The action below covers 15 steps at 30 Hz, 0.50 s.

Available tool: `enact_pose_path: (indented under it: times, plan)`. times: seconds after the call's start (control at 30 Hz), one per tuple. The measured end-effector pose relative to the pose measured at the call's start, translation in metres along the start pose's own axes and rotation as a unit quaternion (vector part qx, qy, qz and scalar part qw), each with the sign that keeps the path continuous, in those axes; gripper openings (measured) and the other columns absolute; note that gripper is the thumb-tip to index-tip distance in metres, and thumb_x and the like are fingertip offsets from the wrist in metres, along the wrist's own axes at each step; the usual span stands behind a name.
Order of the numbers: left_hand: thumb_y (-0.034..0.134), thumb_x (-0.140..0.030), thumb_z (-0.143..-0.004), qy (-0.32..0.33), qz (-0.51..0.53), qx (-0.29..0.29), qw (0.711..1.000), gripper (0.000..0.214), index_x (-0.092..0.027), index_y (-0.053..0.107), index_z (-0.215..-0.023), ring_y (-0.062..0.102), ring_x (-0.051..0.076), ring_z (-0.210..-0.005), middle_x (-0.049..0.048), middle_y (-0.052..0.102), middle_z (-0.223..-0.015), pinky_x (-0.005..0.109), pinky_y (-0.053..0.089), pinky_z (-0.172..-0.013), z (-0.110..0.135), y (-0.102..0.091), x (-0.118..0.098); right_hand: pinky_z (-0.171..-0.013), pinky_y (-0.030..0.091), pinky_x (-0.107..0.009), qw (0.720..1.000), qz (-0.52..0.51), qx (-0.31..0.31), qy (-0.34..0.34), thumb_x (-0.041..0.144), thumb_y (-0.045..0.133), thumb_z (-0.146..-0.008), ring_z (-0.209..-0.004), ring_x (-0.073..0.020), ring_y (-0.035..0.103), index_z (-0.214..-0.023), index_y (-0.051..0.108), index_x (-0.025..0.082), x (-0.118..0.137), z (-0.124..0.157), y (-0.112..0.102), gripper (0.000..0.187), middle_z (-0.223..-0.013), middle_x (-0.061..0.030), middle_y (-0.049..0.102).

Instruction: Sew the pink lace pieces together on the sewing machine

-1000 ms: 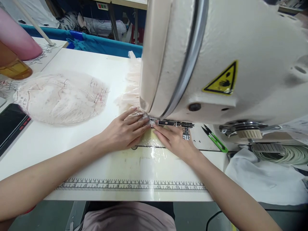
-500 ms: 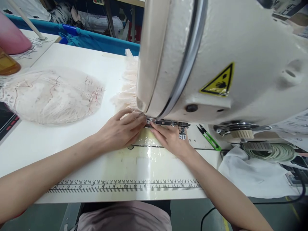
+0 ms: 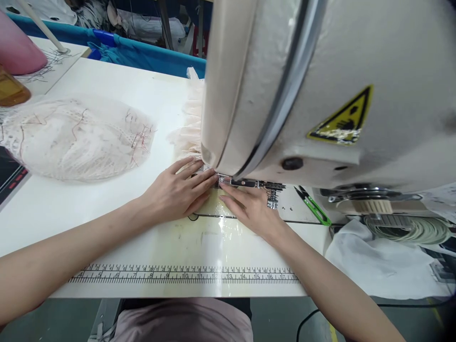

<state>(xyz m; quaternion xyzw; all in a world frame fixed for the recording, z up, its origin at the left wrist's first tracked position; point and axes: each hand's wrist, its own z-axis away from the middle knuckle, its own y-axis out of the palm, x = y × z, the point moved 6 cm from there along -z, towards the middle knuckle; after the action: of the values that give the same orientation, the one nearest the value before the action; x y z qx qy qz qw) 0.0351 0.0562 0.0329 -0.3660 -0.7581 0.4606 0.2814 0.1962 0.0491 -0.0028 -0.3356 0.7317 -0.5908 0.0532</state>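
Note:
A pale pink gathered ruffle fabric (image 3: 190, 128) runs along the left side of the sewing machine head (image 3: 249, 85) and passes under it. My left hand (image 3: 180, 192) lies on the near end of the ruffle, its fingers stretched out and slightly apart, tips close to the presser foot (image 3: 224, 179). On the other side of the foot, my right hand (image 3: 249, 206) rests low on the machine bed with fingers extended; some of them are hidden behind the metal parts. I see nothing gripped in either hand.
A lacy, pale fabric piece with red threads (image 3: 78, 137) lies on the left. Green thread snips (image 3: 313, 206) and white cloth (image 3: 377, 261) are at right. A printed ruler (image 3: 185, 274) runs along the front edge. A pink thread cone (image 3: 21, 47) stands back left.
My left hand has flattened, and its fingers are spread a little more. My right fingers have shifted slightly left and their tips show more. The view has moved a little.

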Motion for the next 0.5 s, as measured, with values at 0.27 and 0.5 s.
enact_pose_path:
  times: [0.27, 0.5]
  plan:
    - [0.048, -0.028, -0.096, -0.002, -0.024, 0.008, 1.000, 0.028, -0.014, 0.066, -0.113, 0.064, 0.031, -0.113, 0.0090, 0.071, -0.116, 0.051, 0.049, -0.102, 0.0009, 0.0014, -0.0002, -0.088, 0.051, -0.039, 1.000, 0.019, -0.003, -0.011, 0.045, 0.049, -0.098, -0.096, -0.0204, 0.068, -0.124, 0.064, 0.028, 0.0013, -0.0002, 0.0002, 0.034, -0.105, -0.0028, 0.074]
    - [0.045, -0.029, -0.096, -0.029, -0.007, 0.020, 0.999, 0.031, -0.015, 0.063, -0.117, 0.060, 0.033, -0.120, 0.0099, 0.071, -0.116, 0.052, 0.048, -0.101, 0.0013, 0.0042, 0.0027, -0.085, 0.050, -0.043, 0.997, 0.066, 0.028, 0.003, 0.049, 0.046, -0.098, -0.092, -0.0239, 0.068, -0.134, 0.056, 0.031, 0.0020, 0.0023, 0.0010, 0.042, -0.096, -0.0050, 0.072]
